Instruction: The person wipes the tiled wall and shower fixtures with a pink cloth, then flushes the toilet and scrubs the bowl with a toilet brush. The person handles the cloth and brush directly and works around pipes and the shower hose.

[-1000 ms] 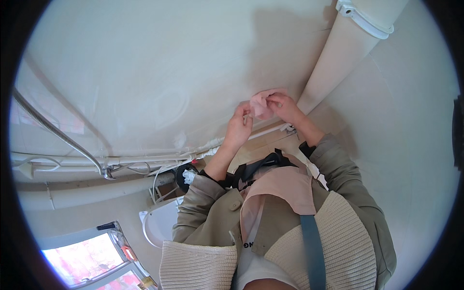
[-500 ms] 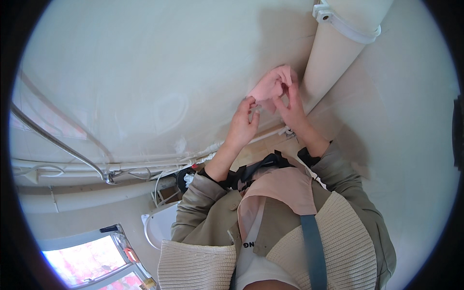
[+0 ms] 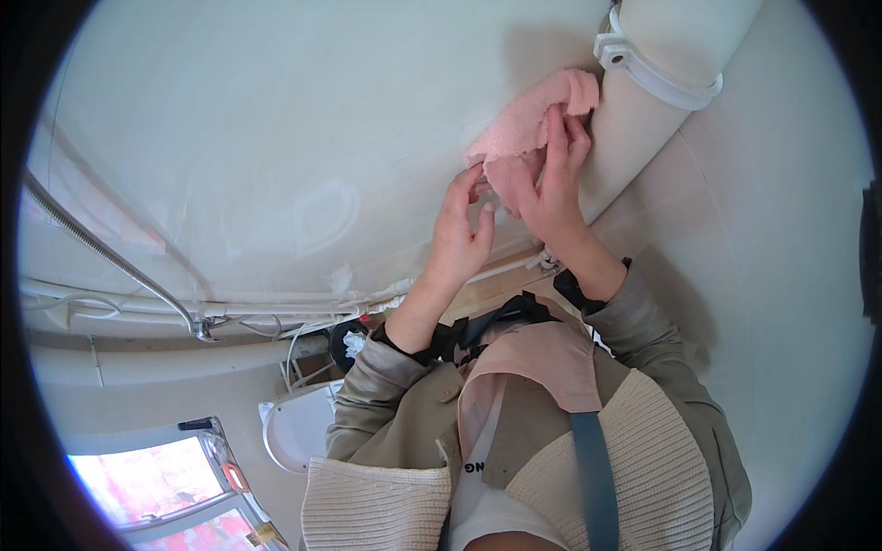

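A pink fluffy cloth [image 3: 522, 124], folded over on itself, is held up in front of the pale wall beside the thick white pipe. My right hand [image 3: 554, 188] grips it from the near side, fingers reaching up over its right part. At the cloth's lower left corner, the curled fingers of my left hand [image 3: 459, 225] close on the edge, while the thumb stands apart. Part of the cloth hangs down between the two hands. Some left fingertips are hidden behind it.
The thick white pipe [image 3: 634, 119] with a clamp ring [image 3: 657, 73] runs down at the right. Thin white pipes [image 3: 119, 294] and a metal hose [image 3: 110, 253] line the wall at left. Lower left are a white toilet lid [image 3: 299, 432] and an open window [image 3: 147, 482].
The cloth has risen and spread wider toward the pipe. My right hand has moved up with it, its fingers straighter; my left hand has stayed nearly in place.
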Available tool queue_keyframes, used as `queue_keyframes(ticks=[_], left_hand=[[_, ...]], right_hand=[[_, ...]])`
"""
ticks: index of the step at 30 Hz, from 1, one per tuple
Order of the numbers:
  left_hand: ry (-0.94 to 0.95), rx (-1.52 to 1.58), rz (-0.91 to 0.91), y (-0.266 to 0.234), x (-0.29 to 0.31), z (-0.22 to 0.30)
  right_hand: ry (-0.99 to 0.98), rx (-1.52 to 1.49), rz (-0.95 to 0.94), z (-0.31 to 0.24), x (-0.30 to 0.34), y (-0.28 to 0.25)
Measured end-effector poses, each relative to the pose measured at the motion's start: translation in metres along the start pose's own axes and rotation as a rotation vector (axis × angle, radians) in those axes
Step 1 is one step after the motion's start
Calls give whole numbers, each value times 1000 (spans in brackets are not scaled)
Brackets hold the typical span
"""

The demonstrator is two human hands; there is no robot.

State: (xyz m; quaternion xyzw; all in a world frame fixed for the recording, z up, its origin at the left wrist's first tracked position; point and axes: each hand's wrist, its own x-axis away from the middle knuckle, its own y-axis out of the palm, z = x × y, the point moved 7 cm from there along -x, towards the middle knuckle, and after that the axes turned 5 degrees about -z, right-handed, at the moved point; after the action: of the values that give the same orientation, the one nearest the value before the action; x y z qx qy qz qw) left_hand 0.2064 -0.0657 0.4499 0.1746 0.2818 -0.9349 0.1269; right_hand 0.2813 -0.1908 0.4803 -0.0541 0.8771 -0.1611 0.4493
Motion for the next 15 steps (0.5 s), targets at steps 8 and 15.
queue_keyframes(ticks=[8, 15], left_hand=[[-254, -149, -200, -4, 23, -38], [-144, 25, 81, -49, 31, -22]], right_hand=[[-105, 63, -145, -4, 35, 38], [-14, 86, -89, -15, -11, 22]])
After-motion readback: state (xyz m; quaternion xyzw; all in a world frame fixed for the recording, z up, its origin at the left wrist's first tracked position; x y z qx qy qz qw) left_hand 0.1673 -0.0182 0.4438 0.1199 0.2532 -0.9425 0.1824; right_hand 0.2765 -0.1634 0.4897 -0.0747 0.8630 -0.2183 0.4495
